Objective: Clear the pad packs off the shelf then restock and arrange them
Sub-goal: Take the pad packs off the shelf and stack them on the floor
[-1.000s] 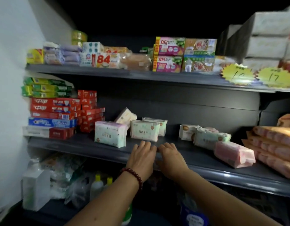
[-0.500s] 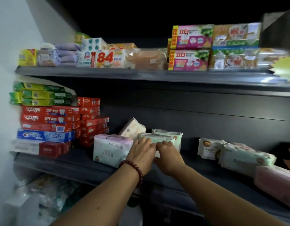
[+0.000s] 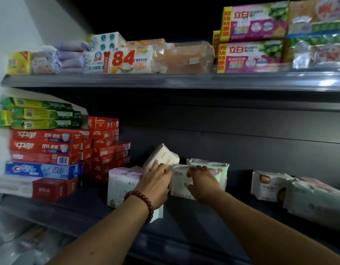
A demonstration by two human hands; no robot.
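Note:
Several pad packs lie on the middle dark shelf (image 3: 73, 213). A pale lilac pack (image 3: 121, 184) stands at the front left. A white pack (image 3: 161, 156) leans tilted behind it. A pale green pack (image 3: 179, 185) stands in the middle, and another green one (image 3: 219, 169) stands behind that. My left hand (image 3: 155, 183), with a red bead bracelet, reaches between the lilac and middle packs, its fingertips at the tilted white pack. My right hand (image 3: 201, 183) grips the middle green pack from the top and right side. More packs (image 3: 268, 186) lie further right.
Red, blue and green toothpaste boxes (image 3: 44, 148) are stacked at the shelf's left end against a white wall. The upper shelf (image 3: 165, 81) carries soap bars and boxes. More goods sit dimly on the shelf below at the lower left.
Both hands have risen from the shelf's front edge to the pad packs in the middle. The view has moved closer and to the left.

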